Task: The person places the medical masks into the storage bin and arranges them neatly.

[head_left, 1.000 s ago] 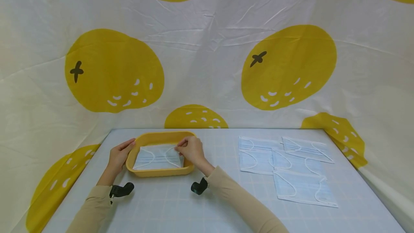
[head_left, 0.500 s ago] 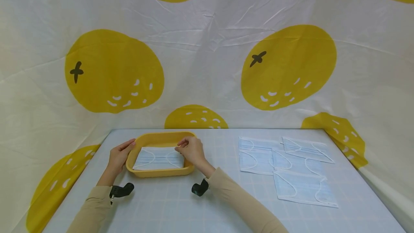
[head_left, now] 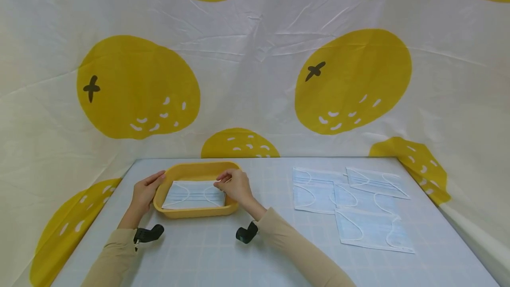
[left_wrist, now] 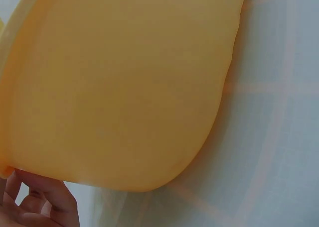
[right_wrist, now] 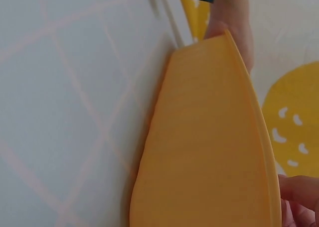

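A yellow plastic tray point(head_left: 197, 212) stands on the left part of the table, and a light blue pleated face mask point(head_left: 191, 195) lies inside it. At the tray's left end, my left hand point(head_left: 144, 193) holds the rim; in the left wrist view its bent fingers point(left_wrist: 55, 194) touch the wall just under the edge. Above the mask's right end, my right hand point(head_left: 237, 186) pinches with thumb and index finger at the mask's upper ear loop. The right wrist view shows only part of these fingers point(right_wrist: 299, 192) behind the tray's wall, which hides the mask.
Several more blue face masks point(head_left: 358, 203) lie partly overlapping on the right side of the pale checked table point(head_left: 279, 251). A white curtain point(head_left: 255, 83) with large yellow fruit prints hangs behind the table. Dark cameras point(head_left: 247, 232) are worn on both wrists.
The mask's right end, tilted up a second ago, now lies flatter in the tray. Both hands have kept about the same place; the whole head view has shifted slightly.
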### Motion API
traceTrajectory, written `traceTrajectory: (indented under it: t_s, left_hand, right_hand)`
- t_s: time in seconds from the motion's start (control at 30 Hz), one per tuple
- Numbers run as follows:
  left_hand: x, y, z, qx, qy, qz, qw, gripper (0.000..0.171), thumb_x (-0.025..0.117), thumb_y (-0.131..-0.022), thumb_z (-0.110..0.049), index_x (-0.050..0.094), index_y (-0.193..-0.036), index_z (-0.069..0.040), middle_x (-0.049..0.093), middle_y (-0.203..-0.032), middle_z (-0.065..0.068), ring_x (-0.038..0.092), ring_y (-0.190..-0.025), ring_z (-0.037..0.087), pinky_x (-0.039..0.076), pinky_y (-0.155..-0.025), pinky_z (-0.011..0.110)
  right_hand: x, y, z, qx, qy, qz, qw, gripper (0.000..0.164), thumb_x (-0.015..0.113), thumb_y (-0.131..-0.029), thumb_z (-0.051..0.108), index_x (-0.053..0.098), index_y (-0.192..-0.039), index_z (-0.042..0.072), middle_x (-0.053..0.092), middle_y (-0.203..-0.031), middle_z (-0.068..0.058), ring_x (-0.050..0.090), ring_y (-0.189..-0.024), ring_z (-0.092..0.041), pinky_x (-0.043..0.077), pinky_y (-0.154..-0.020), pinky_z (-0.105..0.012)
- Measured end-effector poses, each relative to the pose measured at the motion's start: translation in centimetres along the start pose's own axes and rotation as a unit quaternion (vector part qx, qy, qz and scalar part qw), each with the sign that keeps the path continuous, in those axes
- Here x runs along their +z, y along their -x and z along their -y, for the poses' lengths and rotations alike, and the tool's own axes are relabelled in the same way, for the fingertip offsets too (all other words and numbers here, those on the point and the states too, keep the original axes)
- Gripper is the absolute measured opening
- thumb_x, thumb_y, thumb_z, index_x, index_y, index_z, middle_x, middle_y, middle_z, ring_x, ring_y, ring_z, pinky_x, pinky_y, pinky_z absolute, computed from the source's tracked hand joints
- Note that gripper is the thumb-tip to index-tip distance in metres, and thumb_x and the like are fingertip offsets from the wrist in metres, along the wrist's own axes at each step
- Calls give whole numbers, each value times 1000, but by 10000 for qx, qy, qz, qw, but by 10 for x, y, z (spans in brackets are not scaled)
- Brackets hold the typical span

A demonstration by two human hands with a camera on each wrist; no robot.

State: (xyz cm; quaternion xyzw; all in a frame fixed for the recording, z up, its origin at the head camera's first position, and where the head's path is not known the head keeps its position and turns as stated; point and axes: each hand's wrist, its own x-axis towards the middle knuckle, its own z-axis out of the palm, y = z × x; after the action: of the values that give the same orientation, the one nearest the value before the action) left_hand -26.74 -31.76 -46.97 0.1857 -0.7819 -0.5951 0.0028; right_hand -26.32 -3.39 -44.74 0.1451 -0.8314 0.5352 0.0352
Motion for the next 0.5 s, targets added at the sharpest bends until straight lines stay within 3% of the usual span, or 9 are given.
traceTrajectory:
  t_s: [0.23,0.5]
  left_hand:
    - [2,-1,1,23,-57,-45,10000,63,54,-95,-46,42,-145,-10,37,-153,10,40,-136,23,48,-77,3]
    - [4,1,1,78,-168,-188,9997,61,52,-96,-46,43,-144,-9,39,-152,10,39,-138,25,46,-79,3]
  right_hand:
    - [0,0,-3,-7,-5,149,9999,11,78,-80,12,72,-86,4,70,-76,-7,56,-58,-4,50,-54,-14]
    - [-11,2,-5,-162,-253,596,9978,18,73,-85,10,71,-101,1,72,-89,-9,61,-70,-8,51,-62,-14]
